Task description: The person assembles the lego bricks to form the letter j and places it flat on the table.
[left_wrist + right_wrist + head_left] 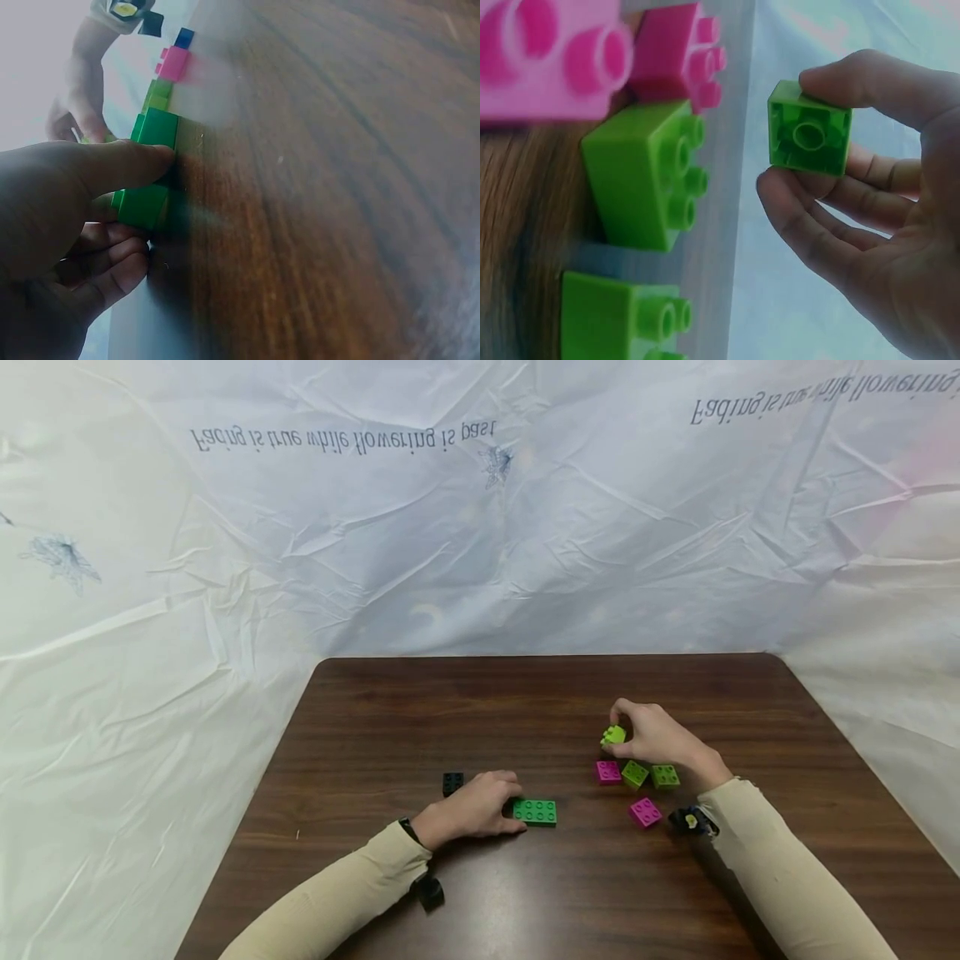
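The left hand [476,806] grips the left end of a long green brick [536,812] lying studs up on the table; in the left wrist view its thumb lies on the side of the green brick [144,204]. Above the table, the right hand [660,735] pinches a small lime brick [613,736] between thumb and fingers. The right wrist view shows the hollow underside of this lime brick [808,135]. Just below the right hand lie a pink brick [608,772] and two lime bricks [635,774], [664,777].
Another pink brick [645,812] lies nearer the front, left of the right cuff. A black brick [452,783] stands behind the left wrist. Dark wrist devices [429,892] hang at both cuffs. The brown table [465,702] ends at a pale, wrinkled sheet [420,543].
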`<state>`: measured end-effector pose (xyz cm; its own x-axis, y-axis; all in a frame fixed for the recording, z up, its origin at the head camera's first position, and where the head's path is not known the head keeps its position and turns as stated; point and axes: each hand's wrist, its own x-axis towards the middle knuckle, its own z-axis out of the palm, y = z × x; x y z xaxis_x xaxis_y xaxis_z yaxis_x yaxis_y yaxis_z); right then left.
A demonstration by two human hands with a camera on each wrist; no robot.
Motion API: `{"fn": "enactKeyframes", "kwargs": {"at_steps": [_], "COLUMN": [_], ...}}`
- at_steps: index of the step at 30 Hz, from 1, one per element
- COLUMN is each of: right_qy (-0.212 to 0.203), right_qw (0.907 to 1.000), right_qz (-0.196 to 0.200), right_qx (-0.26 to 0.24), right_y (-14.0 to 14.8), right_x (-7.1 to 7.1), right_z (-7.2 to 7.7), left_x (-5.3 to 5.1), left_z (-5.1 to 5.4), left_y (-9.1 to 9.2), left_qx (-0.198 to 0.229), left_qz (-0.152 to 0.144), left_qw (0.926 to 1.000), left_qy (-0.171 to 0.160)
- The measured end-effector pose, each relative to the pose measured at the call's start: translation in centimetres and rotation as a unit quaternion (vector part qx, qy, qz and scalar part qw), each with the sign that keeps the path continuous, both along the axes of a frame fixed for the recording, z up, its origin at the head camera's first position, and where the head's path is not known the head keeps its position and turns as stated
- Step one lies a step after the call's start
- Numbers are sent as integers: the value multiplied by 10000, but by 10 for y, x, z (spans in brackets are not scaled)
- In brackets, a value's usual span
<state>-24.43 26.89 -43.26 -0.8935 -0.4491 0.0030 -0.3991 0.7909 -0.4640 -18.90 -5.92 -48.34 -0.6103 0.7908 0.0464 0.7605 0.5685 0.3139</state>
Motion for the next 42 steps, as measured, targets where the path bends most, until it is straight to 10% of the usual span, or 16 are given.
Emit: {"fn": "enactKeyframes", "kwargs": {"at_steps": [17, 42], "right_qy": [917, 585], "right_qw": [9926, 9860], "right_qz": [443, 1438], "right_qx": [-657, -607], "right_y": [-22, -41], "right_x": [18, 33], "right_z": [13, 20], "left_x": [2, 1], "left_z": [-1, -1], "left_y": [2, 1], "left_qx": [-31, 57], "left_qz": [16, -55], "left_qw": [10000, 10000], "left_qy": [-13, 60]}}
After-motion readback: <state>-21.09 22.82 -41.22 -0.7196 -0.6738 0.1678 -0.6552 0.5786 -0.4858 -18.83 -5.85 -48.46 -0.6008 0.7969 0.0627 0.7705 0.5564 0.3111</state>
